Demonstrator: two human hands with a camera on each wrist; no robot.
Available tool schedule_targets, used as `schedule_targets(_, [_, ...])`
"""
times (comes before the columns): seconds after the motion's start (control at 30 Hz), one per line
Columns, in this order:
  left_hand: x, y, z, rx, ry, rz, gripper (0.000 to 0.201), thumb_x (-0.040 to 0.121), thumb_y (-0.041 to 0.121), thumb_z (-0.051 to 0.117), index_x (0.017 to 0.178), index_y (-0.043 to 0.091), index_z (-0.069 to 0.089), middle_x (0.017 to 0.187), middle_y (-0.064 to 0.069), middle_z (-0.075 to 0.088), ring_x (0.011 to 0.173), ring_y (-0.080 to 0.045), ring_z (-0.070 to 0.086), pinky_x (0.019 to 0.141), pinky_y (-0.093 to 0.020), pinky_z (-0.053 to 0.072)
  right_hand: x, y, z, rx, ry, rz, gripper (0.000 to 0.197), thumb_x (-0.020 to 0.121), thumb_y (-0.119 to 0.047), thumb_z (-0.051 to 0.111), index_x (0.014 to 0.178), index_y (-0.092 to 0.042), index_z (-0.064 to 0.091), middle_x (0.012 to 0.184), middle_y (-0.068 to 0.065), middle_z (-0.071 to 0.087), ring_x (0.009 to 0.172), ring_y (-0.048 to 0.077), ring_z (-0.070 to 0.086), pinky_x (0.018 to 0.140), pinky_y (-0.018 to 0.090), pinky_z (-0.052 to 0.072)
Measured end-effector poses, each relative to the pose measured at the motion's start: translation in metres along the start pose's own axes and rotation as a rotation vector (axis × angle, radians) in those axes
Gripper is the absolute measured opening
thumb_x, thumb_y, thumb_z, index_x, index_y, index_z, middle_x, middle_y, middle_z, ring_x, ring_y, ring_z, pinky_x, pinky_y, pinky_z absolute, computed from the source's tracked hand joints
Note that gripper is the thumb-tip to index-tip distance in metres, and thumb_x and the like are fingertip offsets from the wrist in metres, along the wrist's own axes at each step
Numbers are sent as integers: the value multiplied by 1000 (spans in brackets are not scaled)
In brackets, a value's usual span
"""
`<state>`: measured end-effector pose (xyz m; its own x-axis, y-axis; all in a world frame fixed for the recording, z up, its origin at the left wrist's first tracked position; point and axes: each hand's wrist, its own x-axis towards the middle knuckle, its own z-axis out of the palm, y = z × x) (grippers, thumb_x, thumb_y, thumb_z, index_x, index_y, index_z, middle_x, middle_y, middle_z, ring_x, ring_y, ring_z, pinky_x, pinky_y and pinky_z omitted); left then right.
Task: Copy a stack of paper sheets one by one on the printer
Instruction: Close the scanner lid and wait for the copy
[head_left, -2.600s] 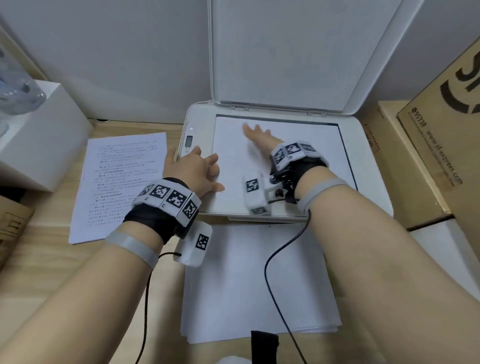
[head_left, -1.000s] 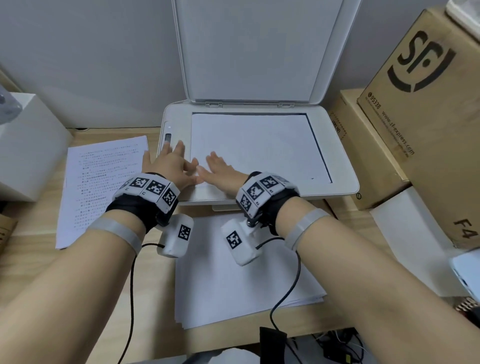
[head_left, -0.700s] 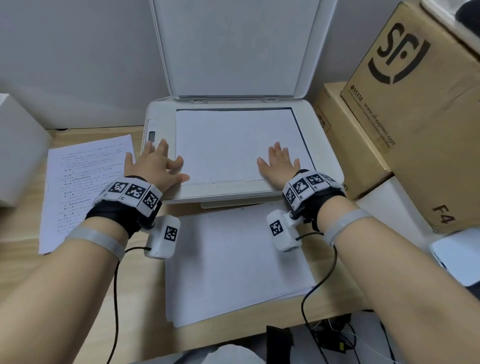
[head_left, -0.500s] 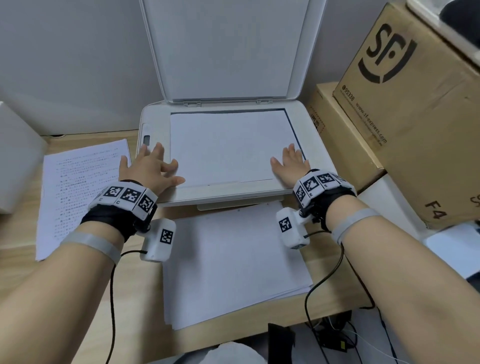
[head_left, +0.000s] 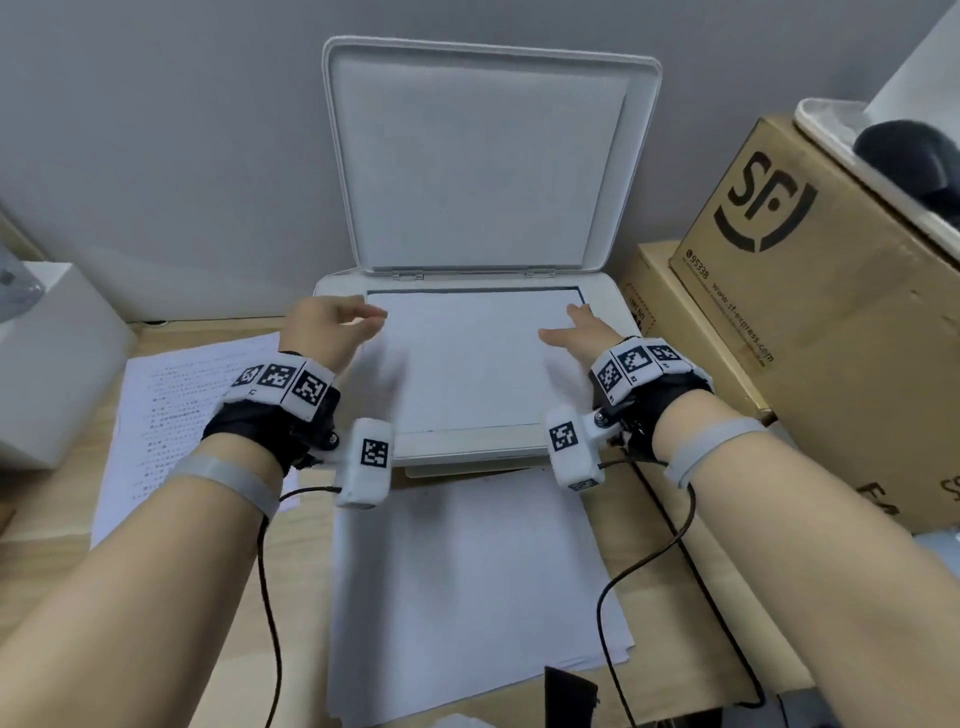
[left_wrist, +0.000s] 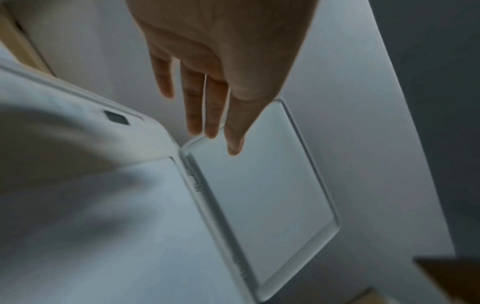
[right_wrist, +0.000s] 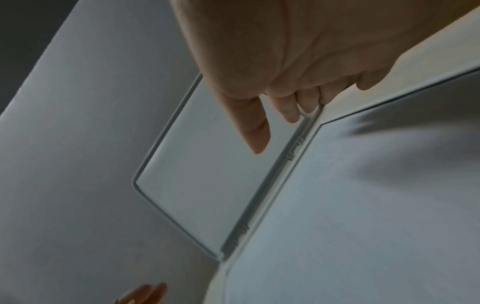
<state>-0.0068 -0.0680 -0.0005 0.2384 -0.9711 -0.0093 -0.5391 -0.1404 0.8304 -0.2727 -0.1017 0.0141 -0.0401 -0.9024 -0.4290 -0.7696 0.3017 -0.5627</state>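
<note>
While the lid (head_left: 488, 156) stands upright and open, one sheet (head_left: 478, 358) lies flat on the printer (head_left: 605, 317) glass, so loading looks done and closing is left. Left hand (head_left: 327, 332) and right hand (head_left: 584, 332) hover above the sheet's side edges, fingers loosely extended, holding nothing. A blank stack (head_left: 467, 587) waits on the counter (head_left: 47, 566); a printed page (head_left: 176, 415) lies left. Cardboard boxes (head_left: 810, 322) crowd the right edge; room above is free.

**Bare forearms wearing tracking gear**

Each wrist is wearing a black strap (head_left: 244, 431) topped with white blocks printed with black-and-white square markers (head_left: 283, 382). A white marker-tagged camera box (head_left: 366, 462) is hanging beneath each wrist, trailing a thin black cable (head_left: 267, 608). Grey bands (head_left: 714, 444) are circling both forearms.
</note>
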Motion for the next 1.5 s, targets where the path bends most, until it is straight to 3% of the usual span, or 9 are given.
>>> schedule_targets(0.1, [23,34,2,-310,101,-23,31,89,5,61,119,10,64,119,-8,63,115,-19,57,88,-18,38,11,-27,-28,212,99,-21,70,96,-29,51,151,-10,13,157,7,13,143,24,21,111,32,22])
schedule_targets(0.27, [80,84,-7,-430,199,-153,59,97,16,50,148,3,24,155,-11,23,141,-23,29,112,-31,25,42,-65,-75,497,279,-52,72,92,-27,57,149,-6,17,154,8,24,140,24,28,109,30,25])
schedule_targets(0.5, [132,108,-14,-429,274,-167,61,101,26,40,150,1,14,159,-14,8,145,-23,17,109,-26,19,80,-80,-116,836,484,-49,86,89,-19,61,151,-10,1,158,6,10,141,26,23,111,40,25])
schedule_targets(0.83, [139,107,3,-404,190,-105,61,104,30,31,151,5,1,160,-6,7,146,-18,11,109,-21,15,101,-74,-120,865,443,-90,87,90,-24,59,151,-18,-2,158,4,6,144,24,15,115,41,15])
schedule_targets(1.07, [110,103,-9,-478,204,-39,60,103,41,20,152,10,5,159,-4,11,147,-18,10,116,-29,8,75,-70,-112,960,540,-91,90,83,-42,66,150,-15,14,152,7,25,137,25,32,113,38,27])
schedule_targets(1.17, [94,89,-13,-562,210,-45,79,87,66,15,151,20,24,155,1,29,143,-16,24,119,-40,16,55,-59,-103,1021,568,-92,94,82,-50,63,150,-15,9,153,6,19,139,23,28,113,36,24])
schedule_targets(1.3, [56,78,-10,-620,228,-129,74,91,66,4,150,26,24,156,6,26,143,-11,22,119,-43,13,21,-31,-83,1156,596,-264,87,83,-51,62,147,-27,8,157,4,6,141,23,21,112,40,22])
schedule_targets(1.37, [38,65,-6,-642,252,-144,77,91,67,4,150,23,25,154,5,29,142,-11,25,119,-43,14,9,-16,-72,1219,597,-279,74,81,-56,60,139,-30,22,154,4,16,136,20,27,109,37,26])
schedule_targets(1.5, [-1,40,-1,-708,245,-184,58,97,60,22,120,19,56,103,7,54,98,-10,52,96,-27,40,-13,20,-49,1382,673,-266,22,89,-48,54,97,-29,49,110,-5,50,105,8,48,90,26,37])
